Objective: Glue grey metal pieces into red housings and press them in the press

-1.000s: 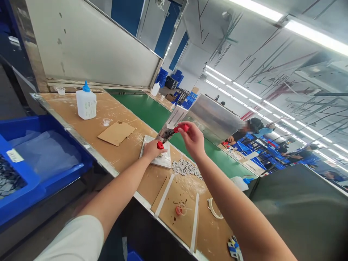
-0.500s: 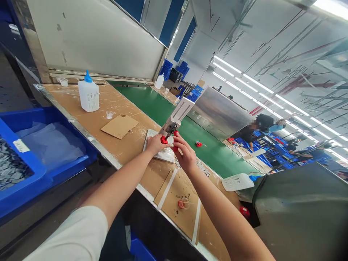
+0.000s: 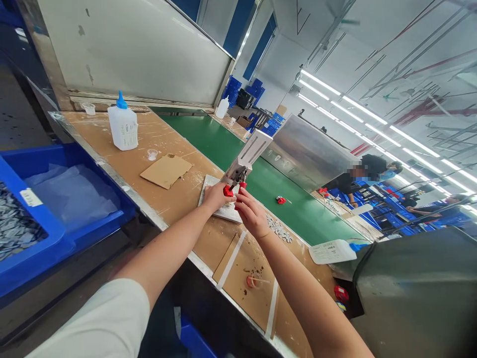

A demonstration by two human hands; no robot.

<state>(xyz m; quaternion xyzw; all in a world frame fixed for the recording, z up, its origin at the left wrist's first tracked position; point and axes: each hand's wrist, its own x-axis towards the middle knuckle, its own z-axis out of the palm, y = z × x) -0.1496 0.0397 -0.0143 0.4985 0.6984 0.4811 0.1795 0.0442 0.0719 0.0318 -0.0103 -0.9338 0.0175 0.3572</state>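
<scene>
A metal bench fixture (image 3: 249,156) with a clamp stands on a pale base plate (image 3: 208,185) on the worktable. My left hand (image 3: 216,197) is closed on a small red part (image 3: 228,191) under the clamp. From the right, my right hand (image 3: 254,218) has its fingers closed around the clamp's red handle (image 3: 243,185); red shows above and below them. The fingers partly hide both red pieces. Small grey pieces (image 3: 278,229) lie scattered beside my right wrist. Nearer me, a small clear cup (image 3: 255,280) with red contents and a stick sits on the cardboard.
A green conveyor belt (image 3: 201,136) runs behind the table, carrying a red part (image 3: 280,200). White bottles stand left (image 3: 123,127) and lie right (image 3: 333,252). Blue bins (image 3: 55,219) are at left. A metal housing (image 3: 417,283) fills the right. A co-worker (image 3: 348,181) is farther off.
The view has shifted slightly. My right hand has come a little lower and left against the clamp, and the red handle shows less above its fingers. My left hand stays at the red part.
</scene>
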